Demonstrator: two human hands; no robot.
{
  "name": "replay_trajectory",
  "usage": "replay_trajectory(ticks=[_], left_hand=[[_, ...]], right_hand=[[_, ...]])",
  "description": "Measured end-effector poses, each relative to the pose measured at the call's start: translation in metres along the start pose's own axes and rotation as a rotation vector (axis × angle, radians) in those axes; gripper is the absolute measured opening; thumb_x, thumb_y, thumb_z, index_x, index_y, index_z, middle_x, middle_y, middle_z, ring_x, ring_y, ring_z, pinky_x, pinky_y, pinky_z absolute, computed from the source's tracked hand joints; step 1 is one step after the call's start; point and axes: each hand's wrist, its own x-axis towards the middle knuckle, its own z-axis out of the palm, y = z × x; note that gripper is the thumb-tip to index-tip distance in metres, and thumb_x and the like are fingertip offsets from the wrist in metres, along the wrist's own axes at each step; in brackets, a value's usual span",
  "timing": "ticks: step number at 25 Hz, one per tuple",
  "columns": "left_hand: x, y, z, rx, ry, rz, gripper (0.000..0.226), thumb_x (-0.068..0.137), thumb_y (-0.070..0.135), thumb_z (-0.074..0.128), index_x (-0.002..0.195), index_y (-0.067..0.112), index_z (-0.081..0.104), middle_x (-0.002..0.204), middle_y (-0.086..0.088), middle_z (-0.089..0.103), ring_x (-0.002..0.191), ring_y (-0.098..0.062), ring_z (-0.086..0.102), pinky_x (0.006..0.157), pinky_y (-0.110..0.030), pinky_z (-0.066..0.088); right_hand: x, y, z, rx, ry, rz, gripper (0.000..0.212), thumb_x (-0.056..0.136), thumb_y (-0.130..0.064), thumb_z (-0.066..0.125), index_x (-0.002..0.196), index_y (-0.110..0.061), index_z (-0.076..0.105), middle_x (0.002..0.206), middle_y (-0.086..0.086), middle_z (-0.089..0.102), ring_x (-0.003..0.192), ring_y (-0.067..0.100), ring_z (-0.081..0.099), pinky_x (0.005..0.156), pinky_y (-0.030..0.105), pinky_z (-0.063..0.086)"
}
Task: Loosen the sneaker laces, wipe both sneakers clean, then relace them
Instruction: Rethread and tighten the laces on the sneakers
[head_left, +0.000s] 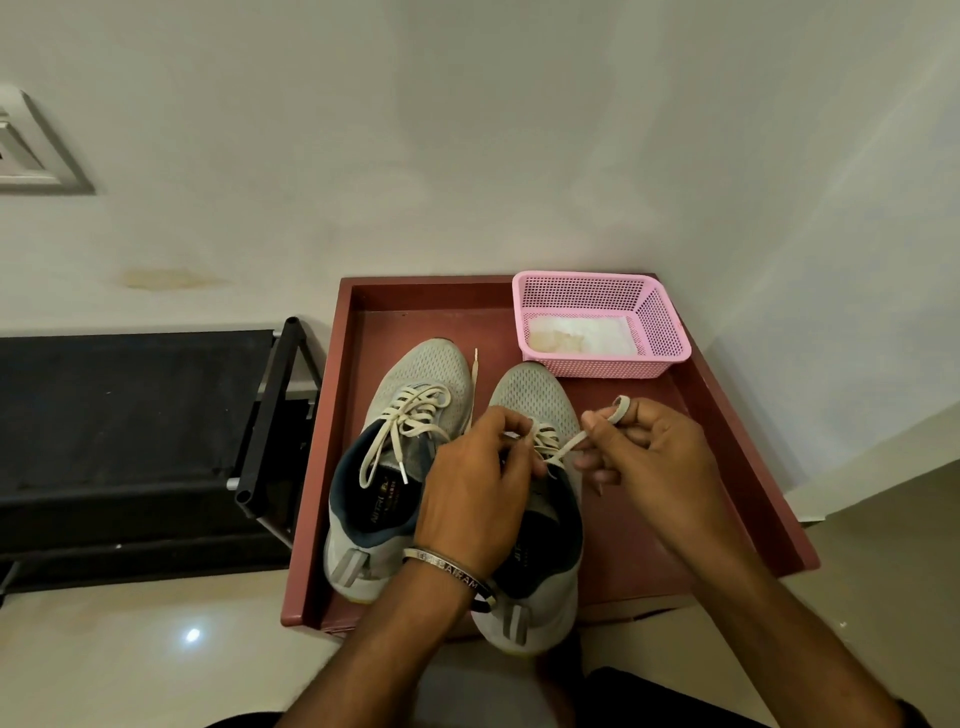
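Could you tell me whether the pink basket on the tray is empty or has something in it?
Not empty: the pink basket stands upright and holds a white cloth lying flat on its bottom, stained yellowish at one end.

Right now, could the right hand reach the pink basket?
Probably yes. The right hand pinches a lace of the right sneaker, but the pink basket sits just beyond it, nothing between.

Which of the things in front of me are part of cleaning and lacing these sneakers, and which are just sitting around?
Part of the job: left sneaker, right sneaker, its lace, white cloth in the pink basket.

Just there: red tray, black rack, wall switch plate.
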Motion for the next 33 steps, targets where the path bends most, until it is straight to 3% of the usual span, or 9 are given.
replay_trajectory(ticks=[4, 7, 12, 15, 18, 22, 25, 28, 33], left_hand=[[0.0, -0.002, 0.003, 0.233, 0.013, 0.153, 0.018, 0.098, 0.029, 0.053, 0.108, 0.031, 0.068, 0.081, 0.008, 0.072, 0.081, -0.012, 0.063, 0.07, -0.033, 0.047], [-0.002, 0.0, 0.005, 0.254, 0.03, 0.244, 0.012, 0.094, 0.026, 0.059, 0.091, 0.022, 0.07, 0.076, 0.001, 0.069, 0.072, -0.017, 0.059, 0.058, -0.025, 0.032], [0.001, -0.002, 0.005, 0.1, 0.046, 0.085, 0.023, 0.097, 0.035, 0.056, 0.079, 0.021, 0.061, 0.066, 0.002, 0.063, 0.061, -0.011, 0.057, 0.056, -0.035, 0.044], [0.003, -0.004, 0.003, 0.024, 0.034, -0.013, 0.029, 0.097, 0.037, 0.056, 0.074, 0.02, 0.059, 0.066, 0.003, 0.064, 0.062, -0.009, 0.058, 0.063, -0.039, 0.049], [0.003, -0.002, 0.002, -0.009, 0.027, -0.035, 0.027, 0.099, 0.033, 0.054, 0.077, 0.019, 0.063, 0.071, 0.008, 0.068, 0.07, -0.005, 0.062, 0.069, -0.031, 0.05], [0.003, -0.001, 0.001, -0.057, 0.026, -0.041, 0.022, 0.099, 0.032, 0.054, 0.081, 0.022, 0.061, 0.071, 0.009, 0.069, 0.07, -0.004, 0.063, 0.064, -0.023, 0.047], [0.003, -0.002, 0.001, -0.075, -0.001, -0.033, 0.021, 0.098, 0.035, 0.056, 0.085, 0.021, 0.063, 0.073, 0.005, 0.069, 0.07, -0.007, 0.064, 0.069, -0.033, 0.051], [0.004, -0.003, 0.0, -0.145, -0.008, -0.043, 0.017, 0.096, 0.033, 0.059, 0.087, 0.021, 0.067, 0.076, 0.003, 0.071, 0.075, -0.012, 0.067, 0.073, -0.04, 0.055], [0.009, -0.009, -0.002, -0.215, -0.066, -0.049, 0.009, 0.092, 0.02, 0.066, 0.095, 0.024, 0.073, 0.087, 0.005, 0.075, 0.086, -0.011, 0.071, 0.081, -0.042, 0.059]], right_hand=[[-0.002, -0.012, 0.015, 0.03, -0.01, -0.205, 0.01, 0.09, -0.014, 0.068, 0.096, -0.01, 0.075, 0.081, -0.002, 0.077, 0.073, 0.013, 0.073, 0.066, 0.02, 0.057], [0.002, -0.008, 0.03, 0.005, -0.115, -0.32, 0.013, 0.087, -0.013, 0.07, 0.097, -0.015, 0.078, 0.093, -0.008, 0.077, 0.09, 0.009, 0.072, 0.082, 0.028, 0.058], [0.01, 0.007, 0.016, -0.125, -0.346, -0.317, 0.033, 0.094, -0.035, 0.054, 0.123, -0.025, 0.067, 0.118, -0.014, 0.07, 0.112, 0.002, 0.064, 0.095, 0.028, 0.053], [0.012, 0.01, -0.004, -0.372, -0.272, -0.392, 0.029, 0.096, -0.04, 0.054, 0.12, -0.03, 0.068, 0.101, -0.016, 0.072, 0.092, 0.002, 0.069, 0.077, 0.034, 0.059], [0.015, 0.008, -0.017, -0.678, -0.013, -0.336, 0.027, 0.095, -0.05, 0.053, 0.102, -0.031, 0.071, 0.077, -0.012, 0.071, 0.066, 0.006, 0.065, 0.057, 0.037, 0.056], [0.018, 0.014, -0.022, -1.097, 0.063, -0.1, 0.033, 0.087, -0.051, 0.065, 0.111, -0.029, 0.069, 0.097, -0.009, 0.073, 0.085, 0.015, 0.067, 0.073, 0.035, 0.058], [0.014, 0.012, -0.01, -0.742, -0.052, -0.405, 0.018, 0.089, -0.034, 0.069, 0.105, -0.03, 0.074, 0.099, -0.014, 0.071, 0.093, 0.009, 0.065, 0.077, 0.032, 0.056], [0.009, 0.007, 0.006, -0.278, -0.357, -0.278, 0.025, 0.092, -0.012, 0.066, 0.098, -0.035, 0.074, 0.093, -0.016, 0.074, 0.09, 0.002, 0.068, 0.076, 0.019, 0.054], [0.012, 0.013, 0.006, -0.129, -0.389, -0.15, 0.009, 0.088, -0.006, 0.069, 0.095, -0.01, 0.074, 0.088, 0.005, 0.075, 0.085, 0.013, 0.071, 0.074, 0.021, 0.056]])
